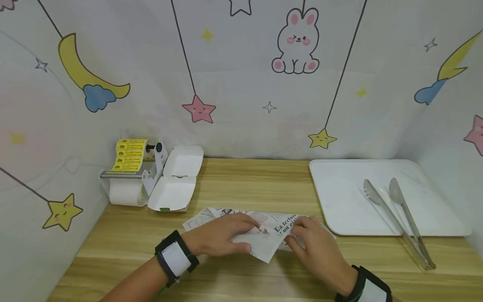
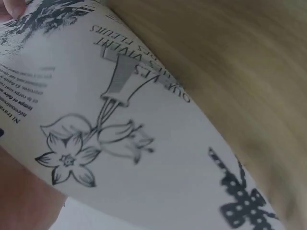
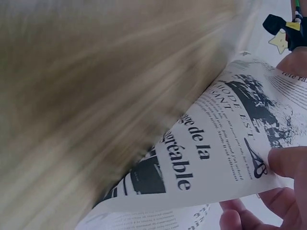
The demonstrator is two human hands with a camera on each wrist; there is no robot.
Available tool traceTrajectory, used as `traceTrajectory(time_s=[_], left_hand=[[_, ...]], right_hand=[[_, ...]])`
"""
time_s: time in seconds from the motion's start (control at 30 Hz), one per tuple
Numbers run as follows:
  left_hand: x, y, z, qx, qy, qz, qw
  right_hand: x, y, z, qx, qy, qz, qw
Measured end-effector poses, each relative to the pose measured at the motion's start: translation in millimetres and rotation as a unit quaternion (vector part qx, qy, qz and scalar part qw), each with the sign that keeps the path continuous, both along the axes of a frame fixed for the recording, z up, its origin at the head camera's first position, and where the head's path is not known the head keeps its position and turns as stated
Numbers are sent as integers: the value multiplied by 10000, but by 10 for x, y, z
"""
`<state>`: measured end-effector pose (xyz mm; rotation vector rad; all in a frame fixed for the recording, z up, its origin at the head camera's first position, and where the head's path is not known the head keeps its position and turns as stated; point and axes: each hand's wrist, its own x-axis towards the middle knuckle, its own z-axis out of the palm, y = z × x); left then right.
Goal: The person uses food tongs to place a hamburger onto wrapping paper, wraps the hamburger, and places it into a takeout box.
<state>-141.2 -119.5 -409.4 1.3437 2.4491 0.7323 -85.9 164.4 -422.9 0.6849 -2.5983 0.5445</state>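
A sheet of newsprint-patterned wrapping paper [image 1: 260,243] lies folded on the table in front of me, one pointed flap hanging toward me. My left hand [image 1: 226,235] rests on its left part, thumb and fingers extended and apart. At the right side my right hand [image 1: 317,251] pinches the paper's edge. In the right wrist view the right thumb [image 3: 285,162] presses one face of the paper [image 3: 216,139], with curled fingers on the other side. Flowers and French text fill the paper [image 2: 158,124] in the left wrist view. Whether anything lies inside the folds is hidden.
A white tray [image 1: 347,197] stands at the right, with metal tongs [image 1: 409,230] lying across its front edge. At the back left are a label dispenser [image 1: 149,172] with yellow stickers and an open white takeaway box [image 1: 173,191]. Printed cloth walls surround the wooden table [image 1: 256,180].
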Motion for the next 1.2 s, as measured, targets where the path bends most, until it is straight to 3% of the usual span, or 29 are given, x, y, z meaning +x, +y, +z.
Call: traceTrajectory(time_s=[0.17,0.3,0.4,0.53,0.67,0.77,0.83,0.93,1.07,1.2], left_hand=[[-20,23,6,-125,-133,225,9996],[-34,59,6,57,-225,329,9992],[-51,94,-25,252,-312,672,9969],[-74,136,-54,472,-11,1116,9926],[-99,170,-53,575,466,1254,9893],[-119,186,-65,686,632,1287,9873],[-135,190,-83,756,607,1286,9869],[-157,183,-110,746,453,1344,9871],[-193,158,-134,563,320,1485,9868],[-224,118,-134,291,400,1743,9834]], right_hand=[[-140,5,-17,-108,-133,-57,9998],[-228,-15,-71,-132,-244,-191,9994],[-275,-33,-107,-101,-303,-271,9991],[-307,-59,-126,-62,-316,-424,9986],[-296,-99,-120,69,149,-450,9989],[-257,-153,-104,245,606,-93,9978],[-228,-198,-92,364,683,197,9968],[-187,-249,-90,517,339,492,9969],[-165,-281,-102,725,-278,454,9959],[-167,-284,-135,855,-432,377,9947]])
